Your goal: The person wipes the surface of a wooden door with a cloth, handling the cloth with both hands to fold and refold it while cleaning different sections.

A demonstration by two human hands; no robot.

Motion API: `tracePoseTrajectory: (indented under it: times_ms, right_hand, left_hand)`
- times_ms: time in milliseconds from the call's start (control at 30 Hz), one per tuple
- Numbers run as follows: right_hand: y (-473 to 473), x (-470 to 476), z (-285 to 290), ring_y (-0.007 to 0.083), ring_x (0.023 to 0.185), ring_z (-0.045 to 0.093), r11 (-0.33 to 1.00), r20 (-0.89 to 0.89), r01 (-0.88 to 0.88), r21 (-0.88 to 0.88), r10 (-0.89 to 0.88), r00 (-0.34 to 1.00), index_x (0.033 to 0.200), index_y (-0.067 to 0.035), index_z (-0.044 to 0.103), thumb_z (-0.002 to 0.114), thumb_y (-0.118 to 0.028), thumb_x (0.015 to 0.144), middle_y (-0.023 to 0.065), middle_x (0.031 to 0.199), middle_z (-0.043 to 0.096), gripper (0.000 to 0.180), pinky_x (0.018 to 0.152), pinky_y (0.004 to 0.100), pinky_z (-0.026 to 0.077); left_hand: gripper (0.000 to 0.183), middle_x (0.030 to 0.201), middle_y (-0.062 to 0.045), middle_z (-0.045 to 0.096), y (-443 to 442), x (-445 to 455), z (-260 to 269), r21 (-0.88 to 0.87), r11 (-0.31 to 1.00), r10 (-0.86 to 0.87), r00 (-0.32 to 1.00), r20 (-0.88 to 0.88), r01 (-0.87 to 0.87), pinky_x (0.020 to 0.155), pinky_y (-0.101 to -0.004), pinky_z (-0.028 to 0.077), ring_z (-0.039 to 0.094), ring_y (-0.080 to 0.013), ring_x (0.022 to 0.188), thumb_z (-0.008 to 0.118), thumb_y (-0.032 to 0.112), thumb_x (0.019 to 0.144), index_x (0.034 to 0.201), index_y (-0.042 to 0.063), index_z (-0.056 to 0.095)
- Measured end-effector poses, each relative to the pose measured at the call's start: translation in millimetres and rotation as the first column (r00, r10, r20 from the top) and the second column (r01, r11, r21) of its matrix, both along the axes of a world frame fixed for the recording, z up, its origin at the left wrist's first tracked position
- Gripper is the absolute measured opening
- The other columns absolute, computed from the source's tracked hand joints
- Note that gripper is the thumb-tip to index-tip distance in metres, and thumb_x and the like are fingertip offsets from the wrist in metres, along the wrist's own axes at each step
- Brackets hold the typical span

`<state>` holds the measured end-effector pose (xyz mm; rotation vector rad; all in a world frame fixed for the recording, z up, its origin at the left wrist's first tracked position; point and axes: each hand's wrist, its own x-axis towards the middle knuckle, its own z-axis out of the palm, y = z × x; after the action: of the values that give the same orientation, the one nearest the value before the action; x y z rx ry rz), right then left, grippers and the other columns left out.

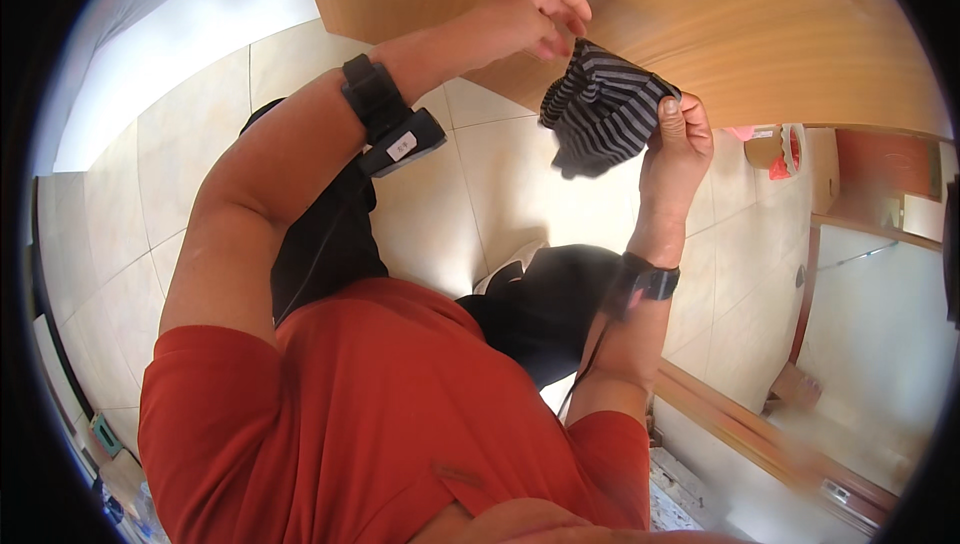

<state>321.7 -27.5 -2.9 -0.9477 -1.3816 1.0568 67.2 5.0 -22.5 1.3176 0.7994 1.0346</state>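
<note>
A dark garment with grey stripes (604, 113) hangs between my hands in front of a wooden panel (675, 11). My right hand (684, 124) pinches its upper right corner between thumb and fingers. At the cloth's upper left corner is my left hand (559, 19), its fingers curled and slightly blurred; whether they grip the fabric or only touch it cannot be made out. Black straps with small devices are on both forearms. What kind of garment it is does not show clearly.
Pale floor tiles (420, 206) lie under me. To the right stand a round container with a red item (780, 154), a door frame (806, 296) and a small cardboard box (795, 386). A teal object (105, 433) is at the lower left.
</note>
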Motion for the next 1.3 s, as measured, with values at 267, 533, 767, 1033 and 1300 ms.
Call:
tracePoseTrajectory:
  times_ms: [267,533,767,1033,1300]
  right_hand:
    - [0.7,14.8,-16.2,0.0063,0.069,0.055,0.997,0.063,0.045,-0.066,-0.041,0.997,0.094,-0.004,0.062,0.062,-0.007,0.093,-0.001,0.084,0.063,0.003,0.066,0.0205,0.044]
    - [-9.3,4.0,0.1,0.0141,0.097,0.058,0.986,0.25,0.053,0.161,-0.092,0.964,0.096,0.0,0.059,0.054,0.008,0.089,0.0079,0.1,0.065,0.012,0.095,0.0273,0.044]
    - [-19.3,-7.1,17.1,0.0135,0.092,0.059,0.973,-0.12,0.158,0.169,-0.139,0.983,0.096,-0.002,0.059,0.054,0.001,0.093,0.0077,0.098,0.065,0.006,0.09,0.0274,0.046]
    - [37.7,15.3,-29.0,0.0135,0.085,0.061,0.971,-0.115,0.23,-0.07,-0.236,0.965,0.093,-0.006,0.062,0.058,-0.01,0.096,0.0039,0.093,0.065,0.007,0.081,0.0258,0.05]
    - [49.1,31.1,-52.9,0.0189,0.092,0.061,0.985,0.106,0.164,0.06,-0.17,0.98,0.095,-0.005,0.059,0.059,-0.01,0.095,0.0064,0.097,0.064,0.005,0.087,0.033,0.051]
  left_hand:
    - [0.05,0.126,-0.011,0.056,-14.7,30.8,2.0,0.172,0.985,0.061,0.953,-0.298,-0.009,0.1,-0.0351,0.04,0.05,-0.021,0.119,0.067,0.038,0.089,0.128,0.009,0.052]
    - [0.023,0.102,-0.002,0.064,-1.0,14.0,8.1,0.209,0.967,-0.104,0.977,-0.188,0.144,0.089,-0.0248,0.046,0.058,-0.0099,0.095,0.062,0.011,0.093,0.114,0.001,0.061]
    - [0.031,0.11,-0.013,0.067,-5.0,17.8,26.3,-0.144,0.901,-0.223,0.723,0.654,0.409,0.088,-0.0345,0.051,0.064,-0.0233,0.102,0.051,0.016,0.097,0.121,-0.002,0.056]
    - [0.082,0.123,-0.009,0.064,-23.7,60.2,-43.9,-0.518,0.624,-0.158,0.743,0.65,0.585,0.096,-0.0355,0.048,0.062,-0.0192,0.108,0.032,0.072,0.093,0.129,0.001,0.055]
    - [0.046,0.118,-0.008,0.065,-33.4,65.2,-42.4,-0.408,0.791,-0.308,0.873,0.378,0.456,0.097,-0.0321,0.048,0.062,-0.0176,0.109,0.071,0.012,0.087,0.128,0.001,0.055]
